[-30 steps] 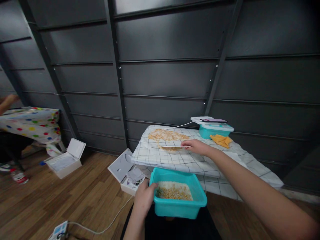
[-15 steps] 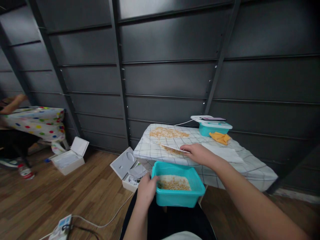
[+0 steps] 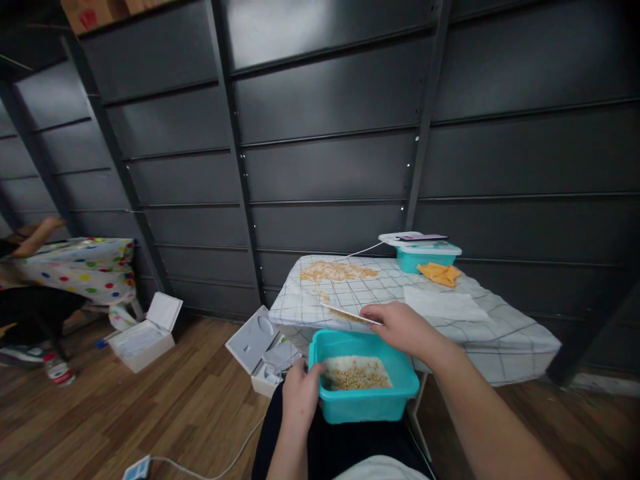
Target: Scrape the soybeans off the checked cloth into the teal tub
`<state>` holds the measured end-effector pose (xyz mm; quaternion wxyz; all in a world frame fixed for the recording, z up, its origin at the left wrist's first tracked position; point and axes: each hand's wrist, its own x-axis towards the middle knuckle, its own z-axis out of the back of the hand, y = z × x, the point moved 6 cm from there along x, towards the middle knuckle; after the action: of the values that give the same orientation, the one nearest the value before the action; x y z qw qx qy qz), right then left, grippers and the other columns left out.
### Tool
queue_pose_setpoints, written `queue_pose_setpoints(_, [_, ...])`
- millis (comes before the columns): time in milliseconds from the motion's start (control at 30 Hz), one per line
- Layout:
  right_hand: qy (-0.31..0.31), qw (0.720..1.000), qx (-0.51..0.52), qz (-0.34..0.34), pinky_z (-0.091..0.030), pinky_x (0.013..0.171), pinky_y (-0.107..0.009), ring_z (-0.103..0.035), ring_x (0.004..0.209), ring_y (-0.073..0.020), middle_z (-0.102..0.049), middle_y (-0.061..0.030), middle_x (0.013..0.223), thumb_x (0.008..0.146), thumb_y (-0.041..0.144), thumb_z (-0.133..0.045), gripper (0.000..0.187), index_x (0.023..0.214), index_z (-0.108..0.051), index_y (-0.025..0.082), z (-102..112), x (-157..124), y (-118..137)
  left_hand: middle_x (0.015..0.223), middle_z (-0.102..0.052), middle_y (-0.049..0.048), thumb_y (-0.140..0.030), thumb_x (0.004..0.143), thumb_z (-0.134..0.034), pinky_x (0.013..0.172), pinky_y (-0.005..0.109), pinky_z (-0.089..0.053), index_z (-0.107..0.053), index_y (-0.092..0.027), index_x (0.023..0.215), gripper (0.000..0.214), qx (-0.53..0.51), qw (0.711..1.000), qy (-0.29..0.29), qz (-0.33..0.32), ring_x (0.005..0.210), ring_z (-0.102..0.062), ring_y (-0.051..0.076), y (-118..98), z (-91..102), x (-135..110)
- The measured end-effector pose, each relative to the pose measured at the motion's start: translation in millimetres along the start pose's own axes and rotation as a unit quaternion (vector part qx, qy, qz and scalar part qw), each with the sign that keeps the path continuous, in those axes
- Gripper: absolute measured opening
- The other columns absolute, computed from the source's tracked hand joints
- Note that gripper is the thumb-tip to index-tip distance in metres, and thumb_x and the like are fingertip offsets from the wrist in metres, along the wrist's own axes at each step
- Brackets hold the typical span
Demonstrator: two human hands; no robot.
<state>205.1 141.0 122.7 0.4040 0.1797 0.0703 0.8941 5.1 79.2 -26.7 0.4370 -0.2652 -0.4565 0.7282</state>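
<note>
My left hand [image 3: 301, 393] is closed on the left rim of a turquoise plastic tub [image 3: 363, 408], held at the table's front edge above my lap. Inside lie yellow kernels or beans [image 3: 357, 380] mixed with white grains. With my right hand [image 3: 395, 323] I grip a thin white flat card [image 3: 350, 313], its long edge low over the tablecloth just behind the tub. A few kernels show along the card. Farther back, a spread of yellow kernels and pale grains [image 3: 336, 271] covers part of the checked cloth [image 3: 295, 303].
At the back right stands a lidded turquoise box [image 3: 410, 261] with a phone [image 3: 423, 237] on top. A yellow cloth [image 3: 439, 274] and a white sheet [image 3: 443, 304] lie nearby. Open white boxes [image 3: 250, 341] sit on the floor. Another person's arm [image 3: 37, 239] is at the far left.
The card in my right hand has come toward me, to the table's front edge, pulling kernels near the tub. The camera view has tilted slightly. My left hand still grips the tub.
</note>
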Motion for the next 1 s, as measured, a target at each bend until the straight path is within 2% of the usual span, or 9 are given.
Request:
queue_pose_setpoints(267, [0.004, 0.999, -0.026, -0.018, -0.045, 0.077, -0.028, -0.065, 0.092, -0.021, -0.073, -0.0041, 0.1, 0.079, 0.018, -0.047, 0.035, 0.105, -0.07, 0.025, -8, -6, 8, 0.071, -0.064, 0.0032, -0.038, 0.071, -0.049, 0.064, 0.03, -0.037, -0.058, -0.02, 0.071, 0.02, -0.012, 1.0, -0.003, 0.001, 0.074, -0.058, 0.023, 3, 8.5, -3])
queue_pose_setpoints(600, [0.013, 0.998, -0.067, -0.017, -0.047, 0.08, -0.03, -0.066, 0.095, -0.0222, -0.071, -0.0026, 0.107, 0.081, 0.019, -0.046, 0.039, 0.111, -0.068, 0.027, -12, -13, 7, 0.068, -0.064, 0.0039, -0.034, 0.068, -0.051, 0.062, 0.03, -0.034, -0.061, -0.02, 0.068, 0.018, -0.034, 0.999, 0.028, 0.001, 0.073, -0.058, 0.022, -11, -9.2, 18])
queue_pose_setpoints(767, [-0.002, 0.997, -0.079, -0.021, -0.048, 0.087, -0.034, -0.065, 0.099, -0.0236, -0.07, -0.0039, 0.11, 0.081, 0.019, -0.046, 0.041, 0.114, -0.068, 0.026, -8, -10, -2, 0.071, -0.066, 0.0038, -0.034, 0.068, -0.052, 0.062, 0.029, -0.036, -0.064, -0.02, 0.07, 0.019, -0.045, 0.999, 0.031, -0.003, 0.074, -0.059, 0.022, -12, -6.3, 27])
queue_pose_setpoints(1000, [0.001, 0.999, -0.053, -0.013, -0.048, 0.088, -0.034, -0.064, 0.1, -0.0229, -0.069, -0.005, 0.113, 0.082, 0.018, -0.045, 0.04, 0.116, -0.067, 0.022, 0, -10, -8, 0.06, -0.06, 0.0018, -0.037, 0.069, -0.053, 0.056, 0.029, -0.034, -0.059, -0.02, 0.061, 0.02, -0.037, 0.999, 0.008, -0.001, 0.066, -0.057, 0.021, -6, 0.6, 34])
